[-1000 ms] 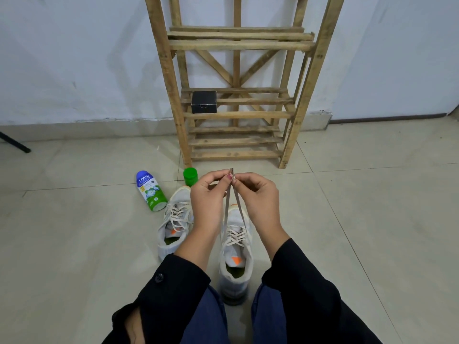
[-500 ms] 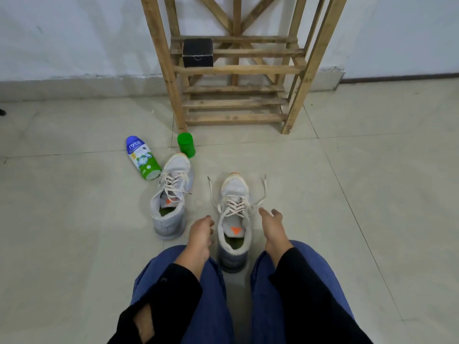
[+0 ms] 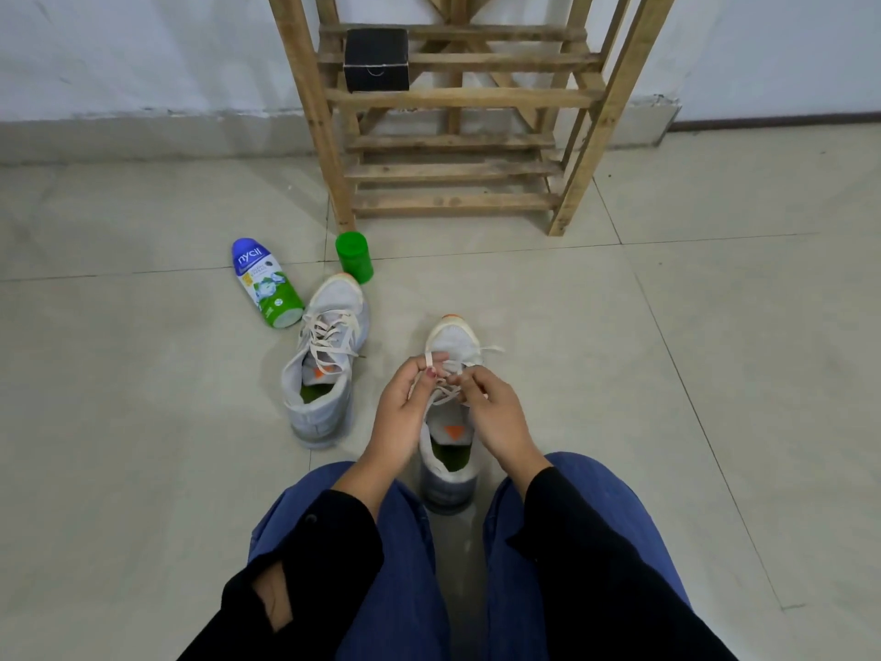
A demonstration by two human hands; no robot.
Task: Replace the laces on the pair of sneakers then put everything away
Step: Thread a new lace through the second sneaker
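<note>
Two pale grey sneakers with green insoles stand on the tiled floor. The right sneaker is between my knees, toe pointing away. My left hand pinches a cream lace above its eyelets, and my right hand pinches the other lace strand, whose end trails off to the right. Both hands meet over the shoe's tongue and hide most of the lacing. The left sneaker stands apart to the left, laced, with loose lace ends.
A blue-and-green bottle lies on the floor left of the left sneaker. A green cap stands by the foot of a wooden rack. A black box sits on a rack shelf. White wall behind.
My hands held the lace ends up high, let them drop and rested beside the shoe, then rose again to pinch the laces over the tongue. The view tilted downward.
</note>
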